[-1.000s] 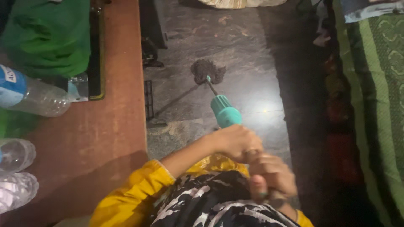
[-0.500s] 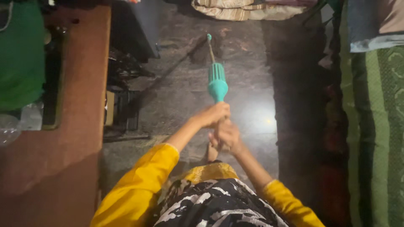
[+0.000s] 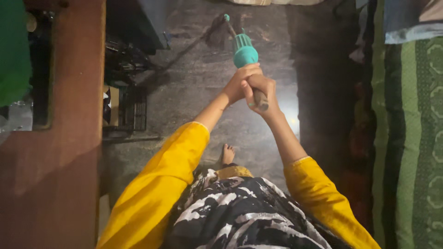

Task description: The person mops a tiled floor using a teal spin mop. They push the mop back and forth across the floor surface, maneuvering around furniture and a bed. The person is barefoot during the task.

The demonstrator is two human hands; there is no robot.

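Both hands clamped together on one long-handled mop: left hand wrapped round the shaft just below the teal collar, right hand closed on the wooden handle end, touching the left.

Change from the earlier frames: the mop head, then close in front of the collar, now lies well beyond it on the stone floor; arms extended, not bent. Judgement: an outward stroke.

Wooden bench left of the mop; green striped bed cover to its right. Bare foot below the hands.
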